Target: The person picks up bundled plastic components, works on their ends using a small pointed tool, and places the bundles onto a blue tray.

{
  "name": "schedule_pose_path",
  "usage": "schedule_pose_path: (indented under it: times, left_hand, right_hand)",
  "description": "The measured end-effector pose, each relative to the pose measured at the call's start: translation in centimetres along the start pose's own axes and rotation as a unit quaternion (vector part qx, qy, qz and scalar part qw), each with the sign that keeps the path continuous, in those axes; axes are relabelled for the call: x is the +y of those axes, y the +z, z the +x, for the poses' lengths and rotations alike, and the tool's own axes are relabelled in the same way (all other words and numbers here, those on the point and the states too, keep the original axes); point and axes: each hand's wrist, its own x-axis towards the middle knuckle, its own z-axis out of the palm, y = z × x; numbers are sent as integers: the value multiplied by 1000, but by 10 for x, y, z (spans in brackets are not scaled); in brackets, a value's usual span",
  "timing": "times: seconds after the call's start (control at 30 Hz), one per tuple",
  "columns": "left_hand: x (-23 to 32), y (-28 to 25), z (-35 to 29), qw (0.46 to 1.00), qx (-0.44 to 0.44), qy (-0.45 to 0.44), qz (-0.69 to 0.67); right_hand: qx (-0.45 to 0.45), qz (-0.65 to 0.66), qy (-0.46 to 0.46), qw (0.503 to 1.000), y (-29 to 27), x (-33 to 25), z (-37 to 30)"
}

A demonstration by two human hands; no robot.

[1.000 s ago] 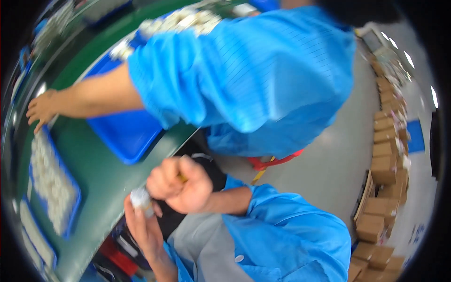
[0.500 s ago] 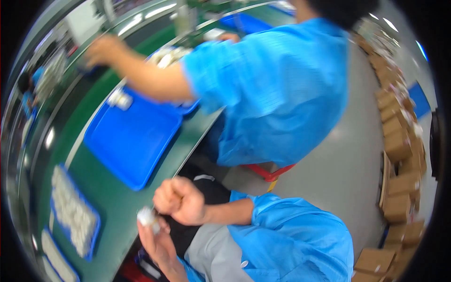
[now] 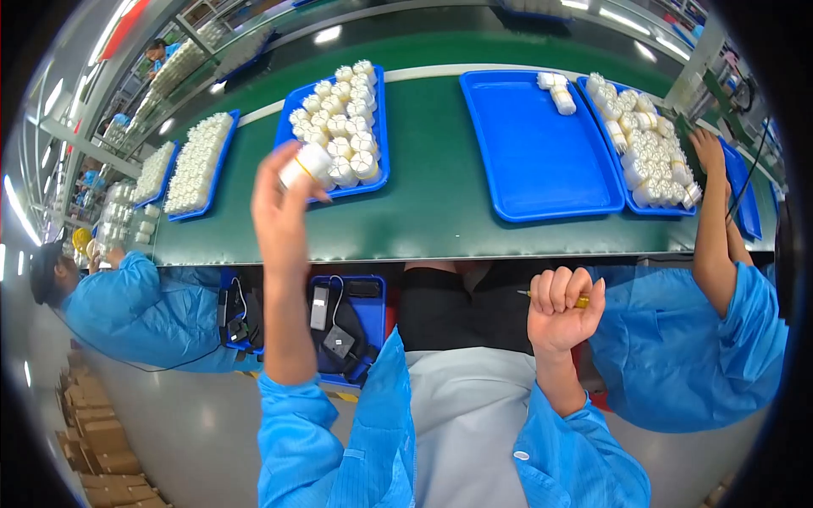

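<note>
My left hand (image 3: pixel 281 207) is raised at the near edge of a filled blue tray (image 3: pixel 383 173). Its fingers close around a white cylindrical piece (image 3: pixel 306 163) with a thin yellow band. Similar white pieces (image 3: pixel 339 127) stand packed in rows in that tray. Lower and to the right, in front of my body, my right hand (image 3: pixel 563 311) is curled round a small yellow-handled tool (image 3: pixel 582 301). A thin pointed tip pokes out on the left of the fist; most of the handle is hidden by the fingers.
Right of centre on the green table (image 3: pixel 423 212) lies a blue tray (image 3: pixel 542 161) with a few white pieces in its far corner. A fuller tray (image 3: pixel 648 152) adjoins it, where a co-worker's hand (image 3: pixel 710 152) reaches. Other filled trays (image 3: pixel 203 161) and another co-worker (image 3: pixel 144 305) are at left.
My view has swung round to face the table. My left hand has moved away from the right, carrying the white piece up to the filled tray. My right hand stays closed.
</note>
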Motion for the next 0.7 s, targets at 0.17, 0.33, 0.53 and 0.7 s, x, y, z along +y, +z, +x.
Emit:
schedule_pose_path:
  times: [0.17, 0.33, 0.53, 0.7]
  left_hand:
    - [-66, -99, 104, 953, 106, 22, 284]
    - [-101, -94, 133, 834, -41, -70, 546]
    - [-123, -80, 149, 897, -118, -133, 405]
    - [-115, -38, 164, 868, 1, 4, 497]
  right_hand:
    - [-9, -2, 6, 1000, 1, 2, -2]
    - [17, -17, -4, 1000, -10, -5, 5]
    - [32, -28, -29, 999, -20, -10, 26]
    - [0, -71, -113, 991, -42, -22, 83]
